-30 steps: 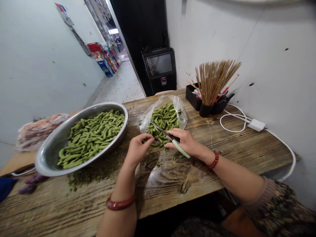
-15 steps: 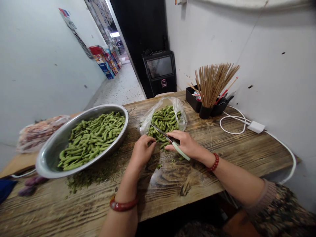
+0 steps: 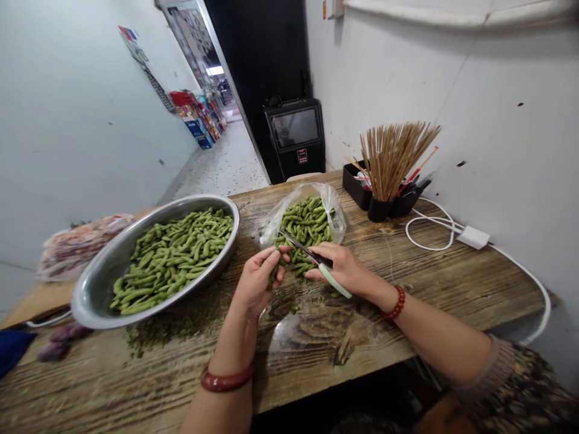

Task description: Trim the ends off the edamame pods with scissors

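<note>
My left hand (image 3: 259, 278) pinches a green edamame pod (image 3: 272, 276) between thumb and fingers. Just to its right, my right hand (image 3: 341, 268) is wrapped around a pair of scissors (image 3: 333, 279) with pale green handles, the blades pointing up and left towards the pod. Beyond both hands lies a clear plastic bag (image 3: 335, 226), its mouth towards me, with edamame pods (image 3: 306, 222) heaped in and spilling from it. On the left, a wide metal basin (image 3: 85, 304) holds many more pods (image 3: 181, 256).
Small green trimmings (image 3: 158, 331) litter the wooden table (image 3: 312, 380) below the basin. Behind the basin sits a bag of pinkish food (image 3: 84, 247). At the right back stand a black holder (image 3: 379, 210) of wooden skewers (image 3: 393, 160) and a white cable with an adapter (image 3: 473, 237).
My left hand has drawn back slightly from the bag and turned, bringing a pod into view in its fingers. The right hand keeps the scissors in nearly the same place.
</note>
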A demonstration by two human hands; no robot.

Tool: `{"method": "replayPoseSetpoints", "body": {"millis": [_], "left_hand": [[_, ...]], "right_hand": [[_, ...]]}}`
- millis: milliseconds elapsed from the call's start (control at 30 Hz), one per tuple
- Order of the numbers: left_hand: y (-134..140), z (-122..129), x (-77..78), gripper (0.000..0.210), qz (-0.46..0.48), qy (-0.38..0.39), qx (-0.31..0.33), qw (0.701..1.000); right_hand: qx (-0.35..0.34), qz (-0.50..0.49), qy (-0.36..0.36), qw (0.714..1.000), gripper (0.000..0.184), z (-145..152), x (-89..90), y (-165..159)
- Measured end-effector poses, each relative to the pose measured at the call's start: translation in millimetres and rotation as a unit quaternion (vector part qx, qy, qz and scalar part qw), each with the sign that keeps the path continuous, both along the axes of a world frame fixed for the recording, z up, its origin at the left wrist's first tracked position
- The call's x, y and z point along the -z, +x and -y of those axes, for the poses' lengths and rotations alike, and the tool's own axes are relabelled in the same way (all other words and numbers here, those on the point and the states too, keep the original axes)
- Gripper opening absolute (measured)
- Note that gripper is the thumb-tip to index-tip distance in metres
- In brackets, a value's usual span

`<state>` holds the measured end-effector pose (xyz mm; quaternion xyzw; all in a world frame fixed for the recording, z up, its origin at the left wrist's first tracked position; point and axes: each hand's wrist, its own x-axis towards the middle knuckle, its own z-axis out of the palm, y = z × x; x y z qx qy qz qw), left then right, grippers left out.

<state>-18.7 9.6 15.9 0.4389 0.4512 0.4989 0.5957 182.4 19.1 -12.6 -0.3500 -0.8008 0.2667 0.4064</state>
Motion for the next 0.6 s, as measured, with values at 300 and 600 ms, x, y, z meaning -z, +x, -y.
{"method": "replayPoseSetpoints", "body": {"millis": [300,600], "left_hand": [[0.5,0.2,2.2,0.020,-0.038,0.014,-0.031,0.999],[6.4,1.3,1.9,0.009,-0.169,0.114,-0.027,0.979]], "right_hand": [[-0.025,0.024,0.014,0.999,0.049,0.3,3.3,1.3],[-0.027,0.075,0.027,0.996,0.059,3.2,1.7,1.9]]}}
